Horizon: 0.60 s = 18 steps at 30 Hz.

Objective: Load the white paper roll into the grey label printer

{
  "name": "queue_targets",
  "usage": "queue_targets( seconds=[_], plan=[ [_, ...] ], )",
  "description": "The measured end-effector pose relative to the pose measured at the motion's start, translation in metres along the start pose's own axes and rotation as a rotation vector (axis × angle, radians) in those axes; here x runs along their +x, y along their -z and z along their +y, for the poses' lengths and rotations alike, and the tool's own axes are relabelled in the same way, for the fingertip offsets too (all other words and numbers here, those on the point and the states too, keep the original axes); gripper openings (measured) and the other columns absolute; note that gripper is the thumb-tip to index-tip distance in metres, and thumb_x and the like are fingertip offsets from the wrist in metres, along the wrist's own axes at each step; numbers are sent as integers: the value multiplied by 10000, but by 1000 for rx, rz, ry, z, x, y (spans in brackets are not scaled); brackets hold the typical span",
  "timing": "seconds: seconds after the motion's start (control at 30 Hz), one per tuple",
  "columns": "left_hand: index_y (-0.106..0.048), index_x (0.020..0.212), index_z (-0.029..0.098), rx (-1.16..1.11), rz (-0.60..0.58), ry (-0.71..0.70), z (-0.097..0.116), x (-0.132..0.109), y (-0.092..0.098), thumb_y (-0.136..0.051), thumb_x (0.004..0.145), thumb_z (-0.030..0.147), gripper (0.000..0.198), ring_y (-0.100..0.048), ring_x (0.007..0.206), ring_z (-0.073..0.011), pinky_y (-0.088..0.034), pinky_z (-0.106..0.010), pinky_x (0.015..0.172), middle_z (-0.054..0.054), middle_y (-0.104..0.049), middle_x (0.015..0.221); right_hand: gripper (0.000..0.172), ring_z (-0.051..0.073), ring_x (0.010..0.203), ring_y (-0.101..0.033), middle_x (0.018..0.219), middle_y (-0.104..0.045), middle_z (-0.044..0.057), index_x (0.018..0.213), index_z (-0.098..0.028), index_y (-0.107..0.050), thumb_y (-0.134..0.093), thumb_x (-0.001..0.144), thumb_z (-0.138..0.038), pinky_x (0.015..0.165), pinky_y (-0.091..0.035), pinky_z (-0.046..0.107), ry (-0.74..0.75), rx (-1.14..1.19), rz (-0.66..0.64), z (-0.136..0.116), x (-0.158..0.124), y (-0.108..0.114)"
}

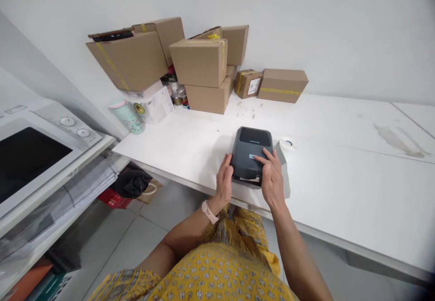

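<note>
A dark grey box-shaped device that looks like a label printer (245, 166) stands on the white table near its front edge. Its top has a glossy black panel and a small pale strip, and something white shows at its front slot. Against the left side of the printer rests my left hand (224, 181), fingers stretched along it, a pink watch band on the wrist. My right hand (273, 178) lies over the right side, its fingers spread and the index fingertip at the pale strip. Just right of the printer lies a white roll (286, 143), apparently labels or tape.
Cardboard boxes (200, 63) are stacked at the back left of the table (340, 178), with two smaller boxes (282, 84) along the wall. A mint-green tumbler (127, 116) stands at the left end. Further left, a microwave (37, 142) sits on a shelf.
</note>
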State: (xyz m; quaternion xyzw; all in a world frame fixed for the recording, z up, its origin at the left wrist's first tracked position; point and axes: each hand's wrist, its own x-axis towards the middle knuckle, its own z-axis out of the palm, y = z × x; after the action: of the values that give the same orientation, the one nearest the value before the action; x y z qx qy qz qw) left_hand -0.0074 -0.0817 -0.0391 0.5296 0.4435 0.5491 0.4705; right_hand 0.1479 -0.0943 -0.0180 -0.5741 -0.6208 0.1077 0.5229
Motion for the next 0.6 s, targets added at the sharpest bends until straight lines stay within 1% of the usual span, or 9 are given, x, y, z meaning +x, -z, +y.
queue_targets(
  seconds=[0.1,0.2,0.23,0.3,0.4,0.47,0.53,0.6],
  plan=[
    [-491,1461,240,-70,-25,-45,15,14,1,-423,988,530,558,-335,1493,-247,-251,-417,1254,-56,-418,1582,511,278,1469,-364,1456,-554,100,1183,-208,-695,-275,1035,-459,1193,-295,561,51,24,23,-11,19,10],
    [-445,1474,261,-170,-58,-105,28,39,1,-413,998,510,537,-422,1444,-231,-319,-412,1219,-62,-494,1528,483,268,1388,-473,1447,-557,96,1268,-223,-640,-274,1036,-438,1151,-356,535,138,49,107,-22,48,17],
    [-437,1472,266,-187,-71,-128,31,48,1,-413,1003,495,523,-437,1433,-222,-333,-405,1209,-64,-513,1512,473,264,1374,-486,1447,-553,100,1303,-229,-611,-280,1035,-432,1139,-369,527,183,42,151,-25,60,18],
    [-439,1454,259,-175,-83,-161,32,67,0,-450,997,459,500,-457,1419,-215,-355,-393,1189,-79,-546,1479,459,267,1379,-469,1457,-533,112,1354,-236,-561,-301,1028,-428,1132,-363,529,291,-24,244,-27,84,16],
    [-460,1419,235,-62,-66,-143,21,83,-3,-519,967,376,477,-504,1374,-225,-399,-402,1143,-110,-582,1428,457,300,1412,-408,1486,-488,121,1380,-250,-519,-355,1003,-450,1145,-301,573,425,-242,332,-22,120,9],
    [-484,1394,225,45,-61,-89,8,85,-7,-531,946,315,460,-523,1349,-232,-417,-410,1121,-120,-586,1412,465,315,1419,-385,1502,-465,120,1384,-261,-504,-398,982,-468,1156,-264,585,470,-372,344,-14,143,6],
    [-510,1376,207,150,-68,-35,-3,80,-10,-542,919,278,463,-517,1347,-246,-409,-421,1128,-132,-574,1413,479,314,1404,-401,1502,-459,123,1401,-261,-481,-410,976,-471,1150,-283,567,489,-407,312,-6,164,5],
    [-508,1390,179,235,-88,-1,-12,72,-11,-562,895,275,507,-496,1359,-265,-383,-435,1152,-151,-551,1424,495,303,1371,-443,1475,-479,130,1429,-251,-447,-376,989,-467,1123,-342,532,484,-371,247,-1,183,8]
  ],
)
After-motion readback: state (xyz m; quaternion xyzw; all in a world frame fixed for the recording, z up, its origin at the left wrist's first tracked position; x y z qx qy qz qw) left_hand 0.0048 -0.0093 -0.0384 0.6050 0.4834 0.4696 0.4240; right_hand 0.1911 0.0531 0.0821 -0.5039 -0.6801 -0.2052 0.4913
